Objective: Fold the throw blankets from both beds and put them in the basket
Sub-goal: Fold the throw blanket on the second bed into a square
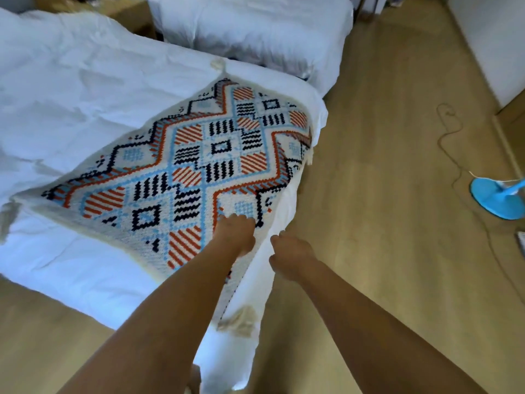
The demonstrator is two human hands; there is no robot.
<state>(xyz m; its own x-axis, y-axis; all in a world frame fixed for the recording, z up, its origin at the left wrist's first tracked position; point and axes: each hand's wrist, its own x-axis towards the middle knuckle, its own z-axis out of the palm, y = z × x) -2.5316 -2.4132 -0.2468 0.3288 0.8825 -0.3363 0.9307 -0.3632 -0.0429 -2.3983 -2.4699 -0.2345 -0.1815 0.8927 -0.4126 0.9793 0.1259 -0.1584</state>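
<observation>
Head view, looking down along both forearms. A throw blanket (199, 155), knitted in cream with orange, navy and light-blue diamond motifs, is shown spread flat and set diagonally across the corner of the near bed (71, 95), which is covered in crumpled white bedding. One cream tassel (238, 319) is seen hanging over the side of the bed beneath the forearms. The left hand (235, 234) is laid on top of the blanket close to its right-hand edge, knuckles up, with the fingers bent down onto the fabric; whether a fold is pinched cannot be told, since the hand is blurred. The right hand (289, 251) is held just beside the left, off the patterned surface, at the white edge of the bedding where it drops toward the wooden floor (383, 194); its fingers are curled, and whether anything is gripped cannot be told. Most of the blanket is thus seen ahead of and to the left of both hands. A second bed (255, 32), also in white, is shown beyond the first. A round blue fan base (497, 197) and a thin cord (451, 132) are seen on the floor, well apart to the right.
</observation>
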